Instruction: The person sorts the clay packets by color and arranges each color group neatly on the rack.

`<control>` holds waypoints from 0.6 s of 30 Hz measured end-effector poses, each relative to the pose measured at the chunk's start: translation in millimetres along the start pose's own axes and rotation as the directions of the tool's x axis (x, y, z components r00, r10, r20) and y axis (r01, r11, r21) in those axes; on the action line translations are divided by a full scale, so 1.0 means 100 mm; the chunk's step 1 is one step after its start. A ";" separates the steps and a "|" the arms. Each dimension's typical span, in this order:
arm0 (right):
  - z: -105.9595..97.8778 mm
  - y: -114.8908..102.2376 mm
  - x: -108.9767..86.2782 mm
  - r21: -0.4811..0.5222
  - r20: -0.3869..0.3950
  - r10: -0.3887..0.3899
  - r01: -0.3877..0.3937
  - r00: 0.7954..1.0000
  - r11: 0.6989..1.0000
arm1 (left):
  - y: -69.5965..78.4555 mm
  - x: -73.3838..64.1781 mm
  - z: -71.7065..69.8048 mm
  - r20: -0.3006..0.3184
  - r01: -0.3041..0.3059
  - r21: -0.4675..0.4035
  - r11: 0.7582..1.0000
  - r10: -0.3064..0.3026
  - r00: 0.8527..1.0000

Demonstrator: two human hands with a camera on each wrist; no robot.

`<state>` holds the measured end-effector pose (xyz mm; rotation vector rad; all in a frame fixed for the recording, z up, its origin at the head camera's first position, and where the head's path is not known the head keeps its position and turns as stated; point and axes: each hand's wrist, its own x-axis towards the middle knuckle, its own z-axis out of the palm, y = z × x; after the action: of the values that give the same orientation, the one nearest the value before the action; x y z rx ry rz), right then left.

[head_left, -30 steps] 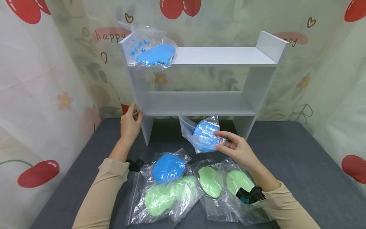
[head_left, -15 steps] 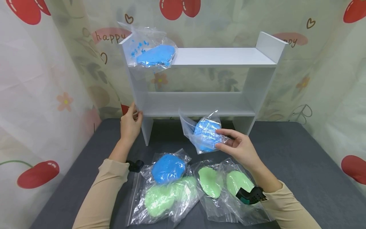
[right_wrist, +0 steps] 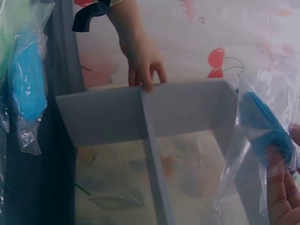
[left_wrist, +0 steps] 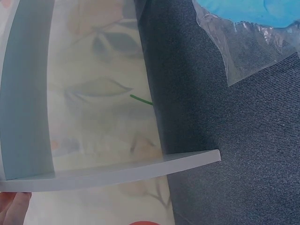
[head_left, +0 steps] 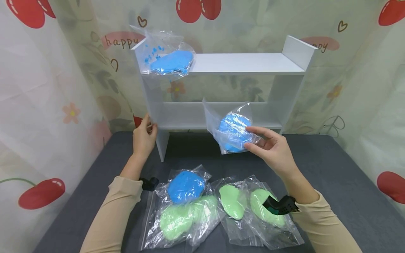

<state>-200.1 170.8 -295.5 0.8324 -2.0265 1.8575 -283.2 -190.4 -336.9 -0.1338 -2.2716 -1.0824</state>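
My right hand (head_left: 273, 151) pinches the right edge of a clear plastic bag with a flat blue piece of clay (head_left: 234, 131) in it. That bag hangs in front of the middle board of a white shelf (head_left: 240, 64), above the table. In the right wrist view the held bag (right_wrist: 265, 124) is at the right, thumb and fingers on either side of it. My left hand (head_left: 143, 137) touches the shelf's left side panel, its fingertips at the outer face; the left wrist view shows only fingertips (left_wrist: 18, 208) at the panel. Another bagged blue piece (head_left: 174, 62) lies on the shelf's top left.
On the dark table (head_left: 329, 175), near the front, lie a bagged blue piece (head_left: 186, 186) over bagged green pieces (head_left: 177, 218), and more bagged green pieces (head_left: 232, 202) to their right. A patterned curtain (head_left: 72, 84) stands behind and beside the table. A thin cord (head_left: 335, 123) hangs at the back right.
My right hand has raised the bagged blue piece from below the middle board to in front of it, slightly rightward. The left hand stays on the shelf's side panel.
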 end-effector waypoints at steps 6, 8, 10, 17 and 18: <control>-0.03 -0.09 0.07 -0.009 -0.007 -0.018 0.017 1.000 1.000 | 0.00 0.00 0.00 -0.004 -0.001 -0.001 1.000 0.001 1.000; -0.04 -0.12 0.09 -0.008 -0.010 -0.028 0.028 1.000 1.000 | -0.01 0.00 0.00 -0.005 -0.002 0.000 1.000 0.002 1.000; -0.04 -0.14 0.11 -0.005 -0.014 -0.043 0.043 0.999 0.999 | 0.00 0.00 0.00 -0.005 -0.001 -0.001 1.000 0.001 1.000; -0.05 -0.24 0.17 -0.011 -0.040 -0.084 0.084 0.996 0.996 | 0.00 -0.01 0.00 -0.002 0.003 -0.002 1.000 -0.003 1.000; -0.04 -0.26 0.19 -0.009 -0.049 -0.087 0.086 0.995 0.996 | 0.00 0.00 0.00 -0.002 0.003 -0.002 1.000 -0.003 1.000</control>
<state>-201.0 170.3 -263.1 0.8500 -1.9349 1.8051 -282.7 -190.0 -336.9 -0.1298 -2.2702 -1.0859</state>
